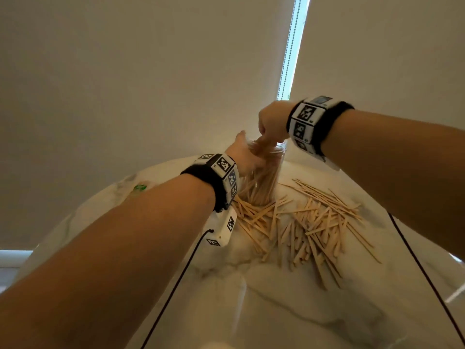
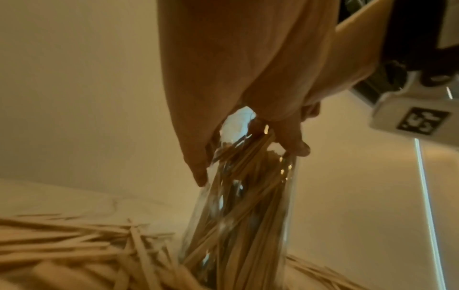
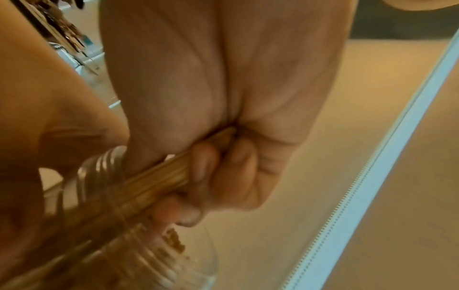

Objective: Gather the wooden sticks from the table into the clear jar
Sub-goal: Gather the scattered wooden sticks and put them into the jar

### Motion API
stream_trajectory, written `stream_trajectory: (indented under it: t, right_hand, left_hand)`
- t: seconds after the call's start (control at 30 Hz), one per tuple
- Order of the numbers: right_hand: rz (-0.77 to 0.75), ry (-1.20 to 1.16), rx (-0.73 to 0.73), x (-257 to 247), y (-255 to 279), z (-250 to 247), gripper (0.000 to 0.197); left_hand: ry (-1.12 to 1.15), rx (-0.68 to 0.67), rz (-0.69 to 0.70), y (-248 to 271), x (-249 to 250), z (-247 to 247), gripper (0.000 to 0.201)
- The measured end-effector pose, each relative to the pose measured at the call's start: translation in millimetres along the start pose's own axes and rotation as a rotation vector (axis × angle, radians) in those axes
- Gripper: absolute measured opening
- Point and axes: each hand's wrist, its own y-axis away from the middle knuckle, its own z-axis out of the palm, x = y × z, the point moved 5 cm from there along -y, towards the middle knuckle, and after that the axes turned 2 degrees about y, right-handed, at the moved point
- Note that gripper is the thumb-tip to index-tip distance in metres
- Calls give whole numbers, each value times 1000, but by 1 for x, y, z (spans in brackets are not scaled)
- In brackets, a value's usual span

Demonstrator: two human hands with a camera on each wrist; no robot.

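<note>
A clear jar (image 1: 266, 177) stands tilted on the marble table (image 1: 289, 298), well filled with wooden sticks (image 2: 238, 225). My left hand (image 1: 245, 156) grips the jar near its threaded neck (image 3: 99, 168). My right hand (image 1: 270, 124) is above the mouth, fingers curled round a bundle of sticks (image 3: 159, 176) whose lower ends reach into the jar. In the left wrist view my left hand (image 2: 248, 117) wraps the glass. Many loose sticks (image 1: 314, 227) lie scattered on the table to the right of the jar and in front of it.
A roller blind (image 1: 151, 71) hangs behind the table, with a bead chain (image 1: 289, 46) in its bright gap. Black cables (image 1: 422, 268) run from both wrist cameras across the table. A small green mark (image 1: 140, 187) sits at the table's far left.
</note>
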Motion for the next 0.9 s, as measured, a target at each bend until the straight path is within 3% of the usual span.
stream_trajectory:
  t: [0.07, 0.17, 0.33, 0.5, 0.67, 0.77, 0.9]
  right_hand:
    - [-37, -34, -44, -10, -18, 8, 40]
    - [-58, -112, -81, -14, -26, 14, 32]
    - [-3, -80, -137, -4, -23, 19, 28]
    - [-26, -305, -211, -3, -19, 18, 31]
    - [-87, -291, -120, -6, -10, 19, 17]
    - [-62, -586, -76, 4, 1, 11, 14]
    - [54, -734, 197, 27, 38, 0, 18]
  left_hand:
    - [-30, 29, 41, -2, -9, 1, 97]
    - [4, 41, 79, -3, -15, 1, 91]
    - [-47, 48, 87, -9, -15, 2, 90]
    - [-6, 34, 75, -9, -19, 2, 94]
    - [-32, 29, 92, -9, -19, 1, 92]
    - [-19, 36, 81, -9, -20, 1, 91]
    - [68, 34, 106, -6, -20, 3, 99]
